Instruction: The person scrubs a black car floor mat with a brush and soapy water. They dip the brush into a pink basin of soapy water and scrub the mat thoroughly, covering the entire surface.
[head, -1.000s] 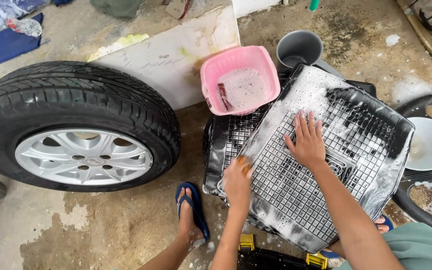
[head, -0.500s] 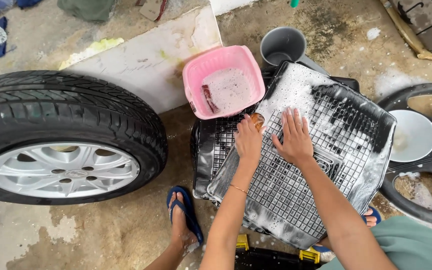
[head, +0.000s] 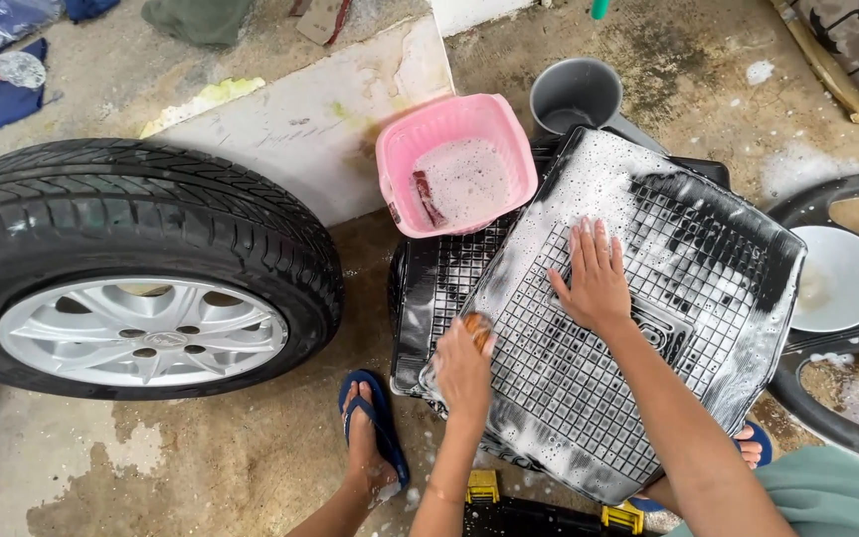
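Observation:
A black rubber car floor mat (head: pixel 708 249) with a grid pattern lies tilted on top of another mat (head: pixel 444 288), covered in white soap foam. My right hand (head: pixel 594 276) lies flat on the upper mat with its fingers spread. My left hand (head: pixel 462 368) is closed on an orange-brown sponge (head: pixel 477 325) at the mat's near left edge. A pink square basin (head: pixel 456 164) with soapy water and a dark brush sits just beyond the mats.
A car wheel with a silver rim (head: pixel 131 268) lies flat on the left. A grey bucket (head: pixel 576 97) stands behind the mats. Another tyre holding a white bowl (head: pixel 840 278) is at the right. My foot in a blue flip-flop (head: pixel 375 428) rests on wet concrete.
My left hand with the sponge has slid back from the mat's upper middle to its near left edge. The right hand stayed flat on the mat.

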